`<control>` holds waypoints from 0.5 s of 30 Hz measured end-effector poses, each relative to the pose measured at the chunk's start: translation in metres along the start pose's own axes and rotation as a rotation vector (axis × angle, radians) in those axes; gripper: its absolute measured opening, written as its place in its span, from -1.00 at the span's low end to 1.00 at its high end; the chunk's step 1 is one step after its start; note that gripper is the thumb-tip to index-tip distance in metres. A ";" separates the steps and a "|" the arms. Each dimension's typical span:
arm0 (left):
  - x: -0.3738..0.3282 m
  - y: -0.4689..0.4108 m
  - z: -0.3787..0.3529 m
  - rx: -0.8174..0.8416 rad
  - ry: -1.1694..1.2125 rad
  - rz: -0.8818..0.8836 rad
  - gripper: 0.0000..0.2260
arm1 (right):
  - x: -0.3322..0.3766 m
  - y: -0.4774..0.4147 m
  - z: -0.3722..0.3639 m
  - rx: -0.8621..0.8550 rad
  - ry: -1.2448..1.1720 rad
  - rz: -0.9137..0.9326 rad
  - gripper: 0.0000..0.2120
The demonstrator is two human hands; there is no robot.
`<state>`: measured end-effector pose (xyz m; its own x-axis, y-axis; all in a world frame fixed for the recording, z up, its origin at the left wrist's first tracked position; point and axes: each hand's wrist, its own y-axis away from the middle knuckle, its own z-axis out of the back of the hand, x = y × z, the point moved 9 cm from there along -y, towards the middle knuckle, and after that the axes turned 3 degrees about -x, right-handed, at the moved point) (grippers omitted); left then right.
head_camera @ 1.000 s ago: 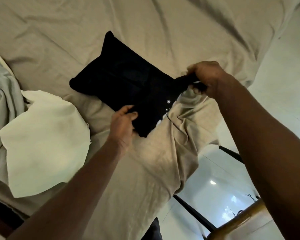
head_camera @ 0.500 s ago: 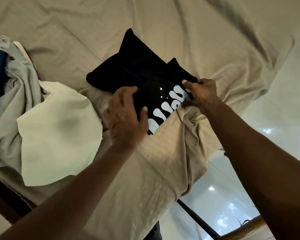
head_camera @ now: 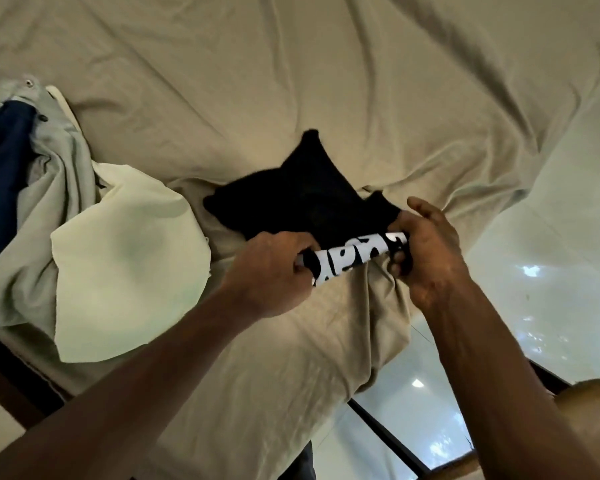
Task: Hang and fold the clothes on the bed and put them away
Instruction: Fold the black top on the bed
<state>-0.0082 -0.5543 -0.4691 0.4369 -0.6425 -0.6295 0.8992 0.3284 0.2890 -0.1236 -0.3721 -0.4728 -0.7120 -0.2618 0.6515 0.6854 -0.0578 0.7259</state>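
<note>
- The black T-shirt (head_camera: 305, 199) lies folded on the bed's beige sheet (head_camera: 291, 81), close to the bed's near corner. Its near edge is turned up into a fold between your two hands.
- Your left hand (head_camera: 271, 271) grips the left end of that fold, fingers curled tight over the cloth.
- Your right hand (head_camera: 426, 251) pinches the right end, fingers tucked underneath and one digit stretched out above the black cloth.
- A white print (head_camera: 354, 254) wraps round the fold in bold lettering, but it curls over the edge and can't be read.
- Just left of the shirt lies a crumpled pale green garment (head_camera: 129, 258).
- Past it, at the left edge, a grey buttoned shirt (head_camera: 56, 161) lies against a navy garment (head_camera: 0, 168).
- On the right, below the bed's corner, a glossy pale floor (head_camera: 551, 254) shows.
</note>
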 end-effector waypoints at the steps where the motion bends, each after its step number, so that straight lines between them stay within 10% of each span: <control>1: 0.006 0.004 0.006 0.053 0.126 0.065 -0.84 | -0.003 0.010 0.004 0.010 0.009 -0.013 -0.68; 6: 0.068 -0.021 0.037 0.019 0.649 0.376 -0.87 | 0.013 0.013 -0.026 0.074 0.001 0.005 -0.85; 9: 0.121 -0.047 0.043 -0.144 0.704 0.517 -0.86 | 0.040 -0.010 -0.076 0.186 0.011 0.096 -0.79; 15: 0.163 -0.011 0.043 -0.587 0.537 0.692 -0.57 | 0.024 -0.075 -0.087 -0.114 0.550 0.329 -0.39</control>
<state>0.0540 -0.6921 -0.5435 0.6555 0.1565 -0.7388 0.2438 0.8821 0.4031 -0.1783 -0.4582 -0.5308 -0.3007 -0.7366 0.6058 0.8877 0.0160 0.4601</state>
